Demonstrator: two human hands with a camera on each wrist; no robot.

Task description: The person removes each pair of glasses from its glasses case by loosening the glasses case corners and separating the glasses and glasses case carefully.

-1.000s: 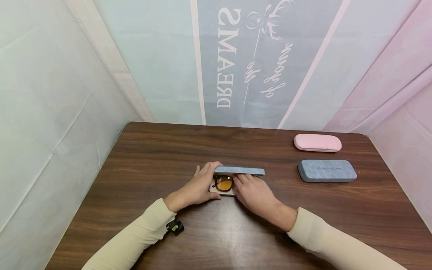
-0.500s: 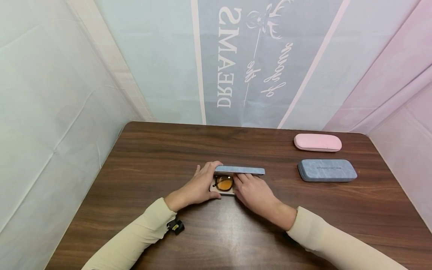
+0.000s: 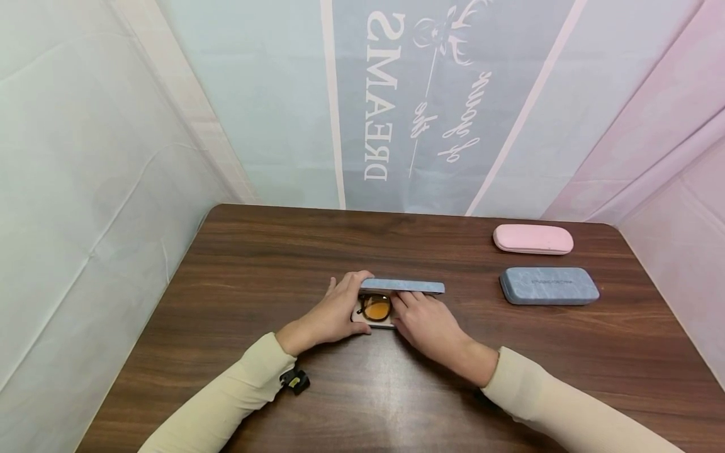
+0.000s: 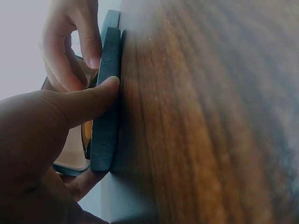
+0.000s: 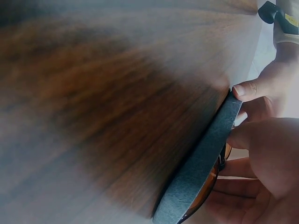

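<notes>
A blue glasses case [image 3: 403, 286] stands open at the middle of the table, lid raised at the back, pale lining showing. Inside lie dark-framed glasses [image 3: 376, 308] with orange lenses; their right part is hidden. My left hand [image 3: 331, 314] grips the case's left end, thumb on the front wall and fingers round the far side, as the left wrist view shows. My right hand [image 3: 427, 324] reaches in under the lid. In the right wrist view its thumb and curled fingers [image 5: 236, 186] pinch the glasses near the middle of the frame, just above the case's front wall [image 5: 201, 163].
To the right on the brown wooden table [image 3: 272, 239] lie a closed blue case [image 3: 549, 286] with small lettering and, behind it, a closed pink case [image 3: 533, 240]. Printed cloth [image 3: 283, 107] hangs beyond the table's far edge. A small black device [image 3: 295, 380] sits at the left wrist.
</notes>
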